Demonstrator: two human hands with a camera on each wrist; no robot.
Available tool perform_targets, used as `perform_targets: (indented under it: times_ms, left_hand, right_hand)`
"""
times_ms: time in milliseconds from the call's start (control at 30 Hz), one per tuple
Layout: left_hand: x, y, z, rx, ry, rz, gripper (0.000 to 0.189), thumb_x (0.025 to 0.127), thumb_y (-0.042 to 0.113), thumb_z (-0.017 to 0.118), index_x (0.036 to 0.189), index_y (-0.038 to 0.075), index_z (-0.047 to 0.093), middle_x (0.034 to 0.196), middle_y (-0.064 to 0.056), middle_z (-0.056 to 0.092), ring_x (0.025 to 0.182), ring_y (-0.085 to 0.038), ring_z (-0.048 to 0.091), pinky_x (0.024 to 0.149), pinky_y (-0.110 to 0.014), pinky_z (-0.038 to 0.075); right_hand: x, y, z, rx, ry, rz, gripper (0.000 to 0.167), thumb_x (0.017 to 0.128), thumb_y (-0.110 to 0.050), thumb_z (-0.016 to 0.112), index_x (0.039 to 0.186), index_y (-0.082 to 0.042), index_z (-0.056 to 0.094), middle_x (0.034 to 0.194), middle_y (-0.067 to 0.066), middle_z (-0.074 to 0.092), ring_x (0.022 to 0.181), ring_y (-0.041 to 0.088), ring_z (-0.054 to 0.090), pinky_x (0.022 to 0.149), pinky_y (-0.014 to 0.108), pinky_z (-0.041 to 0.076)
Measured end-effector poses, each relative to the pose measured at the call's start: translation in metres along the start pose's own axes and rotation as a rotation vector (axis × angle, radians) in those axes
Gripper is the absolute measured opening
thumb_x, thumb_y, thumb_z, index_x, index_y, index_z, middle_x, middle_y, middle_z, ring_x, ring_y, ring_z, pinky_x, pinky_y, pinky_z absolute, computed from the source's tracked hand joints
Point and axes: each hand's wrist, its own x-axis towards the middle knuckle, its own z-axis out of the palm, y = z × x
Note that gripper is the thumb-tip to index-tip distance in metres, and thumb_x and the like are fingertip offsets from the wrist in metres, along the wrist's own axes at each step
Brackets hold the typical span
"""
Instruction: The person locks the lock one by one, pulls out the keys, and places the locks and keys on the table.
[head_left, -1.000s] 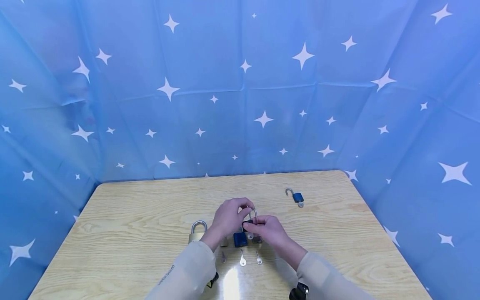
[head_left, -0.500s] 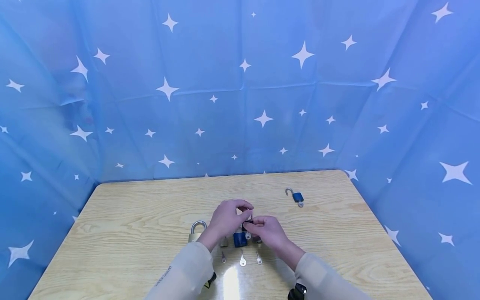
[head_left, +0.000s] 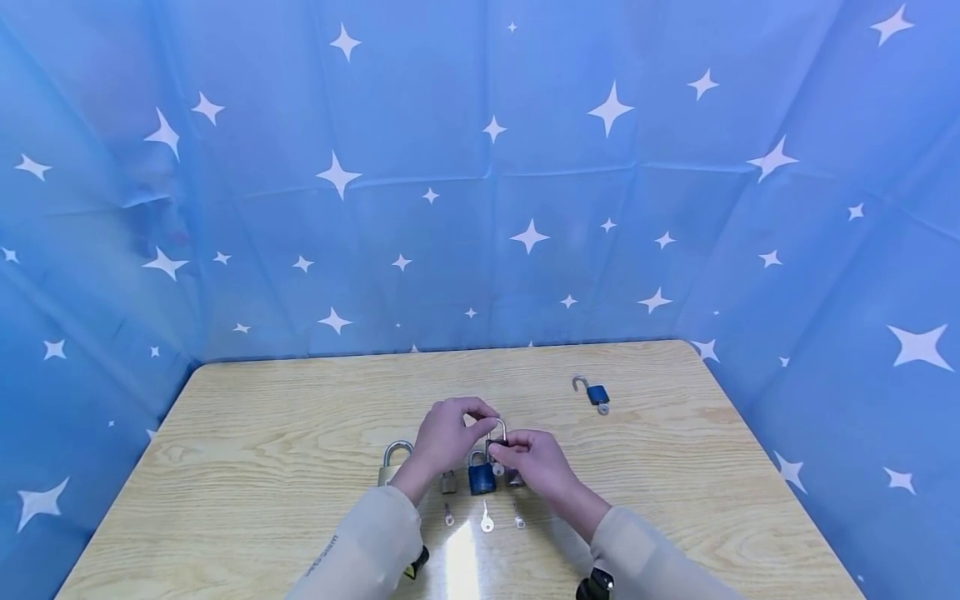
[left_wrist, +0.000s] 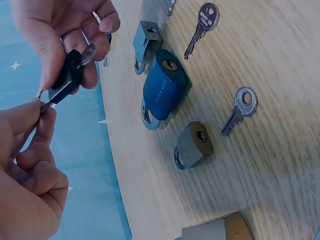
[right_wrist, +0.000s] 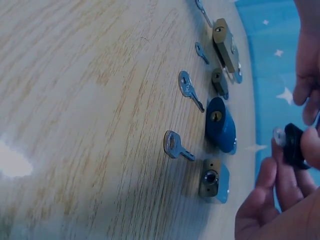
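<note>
Between my two hands, raised over the table, is a small black padlock (head_left: 497,450) with a key (left_wrist: 88,54) in its keyhole. My right hand (head_left: 543,460) grips the padlock's body with thumb and fingers. The thumb and fingertips of my left hand (head_left: 450,437) pinch its metal shackle (head_left: 503,427). Below them on the table stand a blue padlock (left_wrist: 165,87), a small brass padlock (left_wrist: 193,145) and a silver padlock (right_wrist: 215,181). A large brass padlock (head_left: 388,475) is partly hidden by my left arm.
Several loose keys lie in front of the padlocks, among them a round-headed key (head_left: 487,518) and a squarer one (right_wrist: 176,146). Toward the back right lies another blue padlock (head_left: 597,394), its shackle open and a key in it. A blue starred curtain (head_left: 480,208) surrounds the wooden table (head_left: 285,433).
The black padlock has turned, so its shackle went from angled to edge-on to nearly face-on in the head view. Both hands keep their grip, with my left hand slightly further left.
</note>
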Motion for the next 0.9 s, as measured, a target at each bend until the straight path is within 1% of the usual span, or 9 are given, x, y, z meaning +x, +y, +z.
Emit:
perform_targets:
  times_ms: [67,167,300,433,533,600,700,800,900]
  left_hand:
    - [-0.001,0.001,0.0,0.004,-0.002,-0.005,0.01,0.094,0.029,0.065,0.095,0.027,0.074,0.099,0.008,0.073,0.054,-0.009,0.046,0.053,-0.026,0.04]
    - [-0.001,0.002,0.0,0.006,-0.01,-0.009,0.011,0.094,0.028,0.065,0.096,0.025,0.074,0.098,0.008,0.073,0.061,-0.007,0.051,0.057,-0.026,0.043]
    - [-0.002,0.003,0.0,0.007,-0.031,-0.007,0.011,0.094,0.026,0.064,0.096,0.022,0.074,0.093,0.008,0.072,0.063,-0.008,0.053,0.056,-0.026,0.044]
    - [-0.001,0.006,0.0,0.015,-0.044,0.011,0.009,0.094,0.022,0.064,0.093,0.021,0.073,0.089,0.007,0.071,0.056,-0.009,0.05,0.051,-0.026,0.042]
    - [-0.001,0.008,0.0,0.016,-0.054,0.023,0.009,0.095,0.022,0.064,0.093,0.02,0.073,0.086,0.007,0.069,0.055,-0.009,0.049,0.05,-0.025,0.042]
    - [-0.001,0.009,0.0,0.007,-0.061,0.034,0.009,0.095,0.021,0.064,0.093,0.019,0.073,0.086,0.006,0.069,0.056,-0.01,0.05,0.051,-0.026,0.043]
    - [-0.001,0.009,0.001,-0.015,-0.065,0.027,0.01,0.095,0.021,0.063,0.094,0.019,0.073,0.087,0.006,0.069,0.058,-0.01,0.052,0.052,-0.026,0.044]
    - [-0.002,0.006,0.002,-0.038,-0.061,0.011,0.01,0.095,0.022,0.063,0.095,0.02,0.073,0.089,0.006,0.07,0.061,-0.01,0.052,0.053,-0.026,0.045]
    - [-0.003,0.002,0.004,-0.055,-0.051,-0.008,0.011,0.096,0.024,0.063,0.096,0.022,0.073,0.09,0.007,0.07,0.06,-0.01,0.051,0.052,-0.027,0.044]
  right_hand:
    - [0.001,0.001,0.0,-0.003,0.003,0.003,0.021,0.091,-0.02,0.069,0.085,0.0,0.067,0.066,-0.006,0.054,0.066,0.014,0.048,0.057,0.026,0.04]
    - [-0.001,0.0,-0.001,-0.008,0.015,0.01,0.02,0.09,-0.021,0.07,0.086,-0.001,0.069,0.067,-0.006,0.057,0.069,0.015,0.051,0.059,0.028,0.042]
    - [-0.003,-0.002,0.0,-0.015,0.048,0.019,0.021,0.088,-0.021,0.071,0.084,-0.001,0.07,0.066,-0.005,0.057,0.068,0.013,0.05,0.06,0.028,0.041]
    - [-0.002,-0.005,0.003,-0.032,0.088,0.034,0.02,0.088,-0.021,0.071,0.081,-0.002,0.07,0.068,-0.005,0.057,0.069,0.012,0.05,0.062,0.027,0.04]
    - [-0.002,-0.007,0.004,-0.025,0.117,0.05,0.018,0.087,-0.02,0.071,0.083,-0.002,0.071,0.072,-0.004,0.059,0.073,0.012,0.051,0.065,0.027,0.041]
    - [-0.001,-0.008,0.004,-0.017,0.13,0.061,0.018,0.087,-0.02,0.071,0.085,-0.002,0.071,0.074,-0.003,0.059,0.074,0.013,0.052,0.066,0.028,0.041]
    - [-0.002,-0.01,0.003,-0.004,0.134,0.068,0.017,0.087,-0.019,0.072,0.087,-0.002,0.071,0.074,-0.003,0.059,0.073,0.013,0.051,0.064,0.027,0.041]
    - [-0.002,-0.009,0.002,-0.012,0.115,0.063,0.019,0.088,-0.02,0.072,0.086,-0.002,0.07,0.072,-0.003,0.057,0.07,0.013,0.05,0.06,0.027,0.039]
    - [-0.001,-0.007,0.0,-0.026,0.087,0.056,0.02,0.088,-0.023,0.071,0.087,-0.003,0.071,0.071,-0.003,0.057,0.069,0.014,0.049,0.059,0.027,0.038]
